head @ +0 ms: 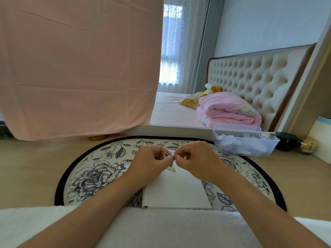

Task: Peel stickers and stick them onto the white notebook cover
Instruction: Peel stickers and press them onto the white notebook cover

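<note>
Two hands are at work: the left hand [150, 161] and right hand [195, 158] are held close together over the far edge of the notebook [179, 190]. A small sticker [167, 155] is pinched between their curled fingertips, seemingly so that its backing can be picked off right above the cover. The notebook is laid near, on a floral mat [89, 176], with a spare sticker [121, 166] to its left. The mat is spread on a wooden worktop [26, 167]; a clear bin [250, 145] is set far right, and a bed [172, 108] is seen beyond.

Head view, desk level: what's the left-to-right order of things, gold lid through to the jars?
Round gold lid → black-and-pink cartoon sticker → left hand → small red-and-white sticker pinched between both hands → right hand → clear plastic bin → dark green round jar → gold-lidded jar.
</note>
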`<state>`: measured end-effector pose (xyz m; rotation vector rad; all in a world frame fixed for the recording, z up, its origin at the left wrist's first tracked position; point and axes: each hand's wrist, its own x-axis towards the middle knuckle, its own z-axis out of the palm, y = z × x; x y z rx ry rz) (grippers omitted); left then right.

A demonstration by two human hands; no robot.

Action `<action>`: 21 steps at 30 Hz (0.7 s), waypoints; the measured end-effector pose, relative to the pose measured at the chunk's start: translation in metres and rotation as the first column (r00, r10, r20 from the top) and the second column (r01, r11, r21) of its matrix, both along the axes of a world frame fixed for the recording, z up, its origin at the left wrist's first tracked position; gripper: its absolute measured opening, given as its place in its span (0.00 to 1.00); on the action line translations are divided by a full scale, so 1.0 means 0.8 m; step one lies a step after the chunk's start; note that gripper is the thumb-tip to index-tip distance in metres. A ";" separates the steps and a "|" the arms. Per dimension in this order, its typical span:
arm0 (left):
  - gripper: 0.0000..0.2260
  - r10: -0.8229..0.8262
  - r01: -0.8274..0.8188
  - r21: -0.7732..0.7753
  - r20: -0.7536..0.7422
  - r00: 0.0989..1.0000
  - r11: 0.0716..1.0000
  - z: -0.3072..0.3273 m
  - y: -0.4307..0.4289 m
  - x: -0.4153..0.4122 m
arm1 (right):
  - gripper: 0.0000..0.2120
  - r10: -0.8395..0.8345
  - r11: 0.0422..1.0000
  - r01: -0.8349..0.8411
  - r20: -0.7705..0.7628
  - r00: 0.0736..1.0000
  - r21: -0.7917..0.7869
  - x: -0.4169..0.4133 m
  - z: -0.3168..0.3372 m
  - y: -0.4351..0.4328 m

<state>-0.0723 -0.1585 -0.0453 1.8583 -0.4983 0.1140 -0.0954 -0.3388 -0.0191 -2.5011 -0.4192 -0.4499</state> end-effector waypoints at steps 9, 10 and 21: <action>0.04 0.147 -0.149 0.015 0.090 0.985 0.989 0.002 -0.004 -0.007 | 0.10 0.016 0.964 0.009 -0.093 0.996 0.268 -0.002 -0.004 0.006; 0.02 0.201 -0.208 0.032 0.137 0.970 0.978 0.002 -0.004 -0.008 | 0.09 0.010 0.952 0.023 -0.107 0.994 0.304 -0.002 -0.003 0.006; 0.02 0.245 -0.283 0.153 0.226 0.943 0.947 0.002 -0.007 -0.013 | 0.07 -0.103 0.982 0.103 -0.005 0.995 0.161 0.005 -0.012 0.006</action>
